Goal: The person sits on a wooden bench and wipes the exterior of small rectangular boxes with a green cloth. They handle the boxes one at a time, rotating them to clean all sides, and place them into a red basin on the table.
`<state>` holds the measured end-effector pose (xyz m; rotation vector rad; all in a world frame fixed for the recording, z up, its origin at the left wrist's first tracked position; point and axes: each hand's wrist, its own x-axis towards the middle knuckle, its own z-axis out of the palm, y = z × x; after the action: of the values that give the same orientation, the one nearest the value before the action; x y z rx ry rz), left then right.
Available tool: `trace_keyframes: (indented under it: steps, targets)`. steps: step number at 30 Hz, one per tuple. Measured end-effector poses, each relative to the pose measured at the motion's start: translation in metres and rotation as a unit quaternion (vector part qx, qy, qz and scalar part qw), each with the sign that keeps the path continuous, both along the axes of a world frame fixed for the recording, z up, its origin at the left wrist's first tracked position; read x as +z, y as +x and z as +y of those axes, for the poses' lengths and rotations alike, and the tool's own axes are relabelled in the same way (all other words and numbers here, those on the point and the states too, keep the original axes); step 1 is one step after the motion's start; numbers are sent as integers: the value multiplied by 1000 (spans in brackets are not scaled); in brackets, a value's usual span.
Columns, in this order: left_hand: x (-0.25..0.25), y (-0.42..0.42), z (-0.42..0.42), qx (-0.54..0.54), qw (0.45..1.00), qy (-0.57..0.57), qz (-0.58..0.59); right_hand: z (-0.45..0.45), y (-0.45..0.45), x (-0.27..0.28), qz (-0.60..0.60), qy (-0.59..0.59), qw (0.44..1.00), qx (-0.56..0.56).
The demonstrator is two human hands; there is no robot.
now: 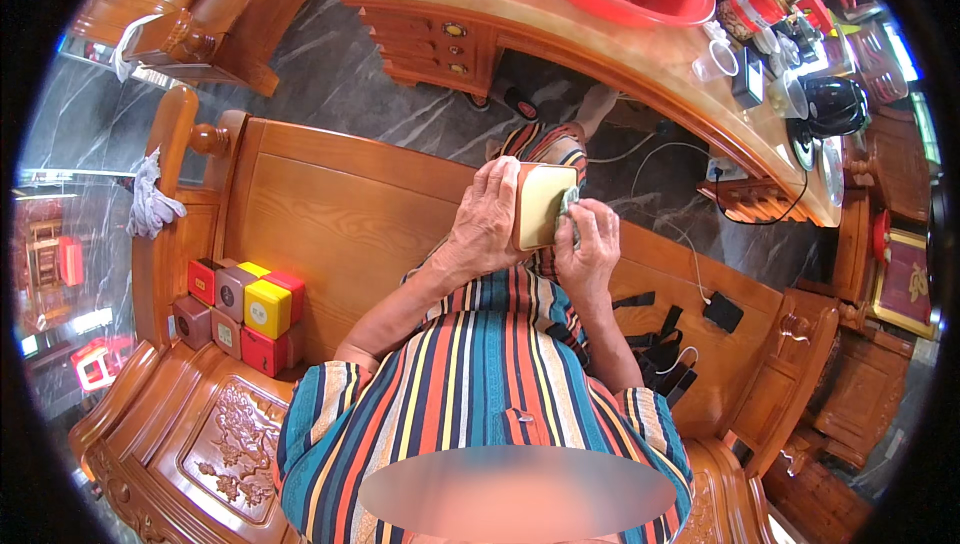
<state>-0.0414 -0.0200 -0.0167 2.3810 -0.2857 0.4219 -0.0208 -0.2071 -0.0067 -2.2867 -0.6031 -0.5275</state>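
Observation:
My left hand (487,210) grips a small rectangular box or tin (541,206) by its left side, above my lap. The face turned up is pale gold, and a reddish-brown border shows around it. Pinched in the fingers of my right hand (589,244) is a greyish-green cloth (568,206), pressed against the right edge of that gold face. The far side of the box and my left fingertips are hidden.
Several red, yellow and brown boxes (244,315) are stacked on the wooden bench (337,214) at left. Ahead, a table (495,4) bears a red basin (622,4), cups and jars. Black straps (664,341) and a charger (724,311) with a cable lie at right.

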Motion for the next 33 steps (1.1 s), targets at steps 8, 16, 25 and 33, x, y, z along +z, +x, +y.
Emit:
trace_keyframes:
  steps: [8, 16, 25, 33]
  targets:
    - [-5, 0, -1, 11, 1000, 21, -1, 20, -36, 31, 41, 65, 992, 105]
    - [-2, 1, -1, 17, 1000, 5, -7, 14, -25, 18, 22, 50, 995, 85]
    - [2, 6, 2, -16, 1000, -5, -15, -3, 11, 0, 12, 21, 1000, -10]
    - [0, 5, 1, -2, 1000, -18, -25, 15, 6, 9, 0, 52, 998, 39]
